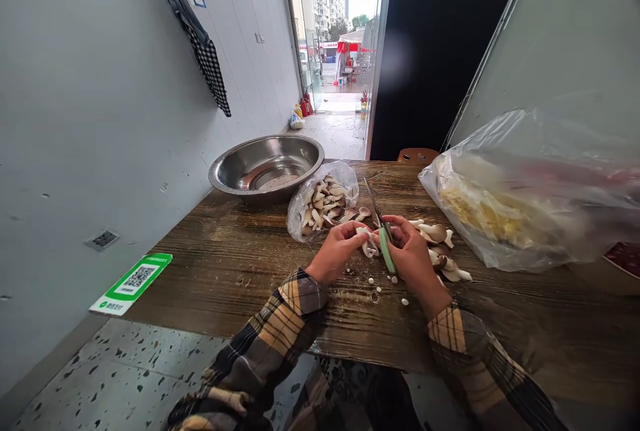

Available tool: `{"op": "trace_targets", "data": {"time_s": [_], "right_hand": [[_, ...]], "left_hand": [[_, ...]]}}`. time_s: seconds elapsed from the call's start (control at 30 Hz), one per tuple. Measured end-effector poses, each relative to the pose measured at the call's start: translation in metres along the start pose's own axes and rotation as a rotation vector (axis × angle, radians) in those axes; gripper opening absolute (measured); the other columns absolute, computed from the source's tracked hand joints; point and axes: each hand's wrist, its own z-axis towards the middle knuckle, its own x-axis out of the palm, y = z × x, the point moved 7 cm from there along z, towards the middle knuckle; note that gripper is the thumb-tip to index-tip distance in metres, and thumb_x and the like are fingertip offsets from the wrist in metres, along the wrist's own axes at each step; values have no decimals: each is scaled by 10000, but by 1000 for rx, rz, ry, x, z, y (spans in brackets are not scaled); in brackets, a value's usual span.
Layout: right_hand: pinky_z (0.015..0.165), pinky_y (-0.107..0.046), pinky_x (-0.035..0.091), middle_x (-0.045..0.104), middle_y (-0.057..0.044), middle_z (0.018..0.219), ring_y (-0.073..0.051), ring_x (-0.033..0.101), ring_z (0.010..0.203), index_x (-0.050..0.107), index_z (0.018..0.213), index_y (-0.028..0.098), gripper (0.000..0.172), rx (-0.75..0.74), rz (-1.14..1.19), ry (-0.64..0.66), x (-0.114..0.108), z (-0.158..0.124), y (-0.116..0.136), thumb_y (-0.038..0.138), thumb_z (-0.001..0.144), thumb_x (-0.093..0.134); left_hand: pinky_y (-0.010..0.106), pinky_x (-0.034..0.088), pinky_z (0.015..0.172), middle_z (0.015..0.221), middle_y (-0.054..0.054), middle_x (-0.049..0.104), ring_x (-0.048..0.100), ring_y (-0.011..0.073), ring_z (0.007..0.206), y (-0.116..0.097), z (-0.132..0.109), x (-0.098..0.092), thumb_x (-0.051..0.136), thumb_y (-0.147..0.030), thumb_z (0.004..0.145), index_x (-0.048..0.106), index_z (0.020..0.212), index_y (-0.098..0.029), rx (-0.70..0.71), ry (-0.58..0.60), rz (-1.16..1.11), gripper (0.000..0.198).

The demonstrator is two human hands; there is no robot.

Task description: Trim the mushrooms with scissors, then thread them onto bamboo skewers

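My left hand (340, 250) is closed, its thumb and fingers pinching a pale mushroom (369, 244). In my right hand (411, 254) is a pair of green-handled scissors (385, 248), its dark blades pointing away from me. The fingertips of both hands nearly meet at the mushroom. Just beyond my left hand, a clear plastic bag (296, 214) lies on its side, full of brown-capped mushrooms (326, 201). More mushrooms (435, 232) lie loose beside and behind my right hand. Small white cut ends (405, 302) are scattered on the tabletop below my hands.
A wide steel basin (267, 189) stands at the back left of the wooden table (220, 284). At the right sits a large clear bag (495, 218) with yellowish contents. A green QR card (133, 282) lies at the left edge. Beyond is an open doorway.
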Motion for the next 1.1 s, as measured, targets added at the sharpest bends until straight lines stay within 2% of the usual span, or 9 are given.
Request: {"op": "trace_targets", "data": {"time_s": [0.17, 0.3, 0.4, 0.47, 0.53, 0.73, 0.93, 1.03, 1.1], "right_hand": [[731, -341, 544, 717, -27, 823, -189, 687, 769, 549, 1061, 216, 473, -110, 57, -243, -19, 1, 15, 355, 664, 765], [710, -350, 551, 706, -18, 786, -187, 687, 738, 537, 1060, 215, 468, -113, 162, -317, -26, 0, 22, 354, 668, 751], [704, -349, 551, 705, -17, 774, -185, 684, 725, 541, 1047, 213, 453, -111, 176, -324, -27, 0, 25, 355, 669, 746], [691, -339, 548, 706, -17, 773, -183, 682, 725, 544, 1044, 214, 444, -116, 174, -320, -27, 0, 25, 344, 671, 746], [673, -328, 545, 706, -14, 773, -180, 680, 720, 548, 1046, 216, 437, -122, 170, -316, -28, 1, 24, 335, 674, 746], [647, -312, 537, 697, -2, 757, -175, 678, 715, 554, 1059, 213, 430, -114, 168, -303, -27, 2, 20, 344, 695, 743], [606, -290, 520, 692, 0, 757, -172, 672, 697, 552, 1055, 214, 448, -105, 182, -284, -25, 3, 17, 344, 680, 758], [615, -288, 515, 691, 1, 762, -171, 667, 703, 555, 1063, 215, 458, -107, 171, -275, -25, 4, 14, 327, 673, 768], [612, -287, 513, 690, -2, 768, -170, 663, 695, 552, 1075, 215, 457, -105, 159, -269, -25, 4, 13, 329, 684, 759]], "left_hand": [[240, 410, 643, 738, 7, 618, 530, 116, 654, -33, 15, -31, 677, -369, 728, 628, 854, -150, 175, -200, 278, 258], [271, 394, 646, 695, 11, 584, 518, 148, 650, -75, 39, -65, 591, -267, 755, 655, 860, -160, 329, -437, 773, 163], [332, 411, 816, 884, 85, 620, 551, 208, 849, -92, 55, -75, 578, -152, 732, 668, 952, -142, 403, -500, 1159, 238], [368, 394, 895, 1009, 123, 615, 539, 244, 964, -90, 60, -72, 581, -131, 734, 657, 1043, -136, 418, -474, 1319, 319], [383, 392, 906, 1044, 126, 611, 529, 258, 1000, -79, 59, -59, 570, -152, 770, 660, 1046, -152, 433, -403, 1397, 291], [381, 397, 849, 989, 101, 612, 517, 253, 984, -23, 54, -10, 545, -242, 840, 682, 889, -188, 341, -96, 1627, 155], [421, 388, 811, 1012, 150, 604, 498, 304, 1013, -4, 62, -12, 538, -232, 828, 680, 905, -151, 255, -116, 1821, 181], [408, 388, 820, 999, 139, 609, 508, 287, 999, -9, 63, -15, 511, -205, 836, 681, 877, -154, 292, -140, 1721, 183], [380, 391, 831, 958, 112, 616, 523, 252, 962, -17, 60, -17, 519, -189, 822, 676, 869, -159, 325, -172, 1550, 167]]}}
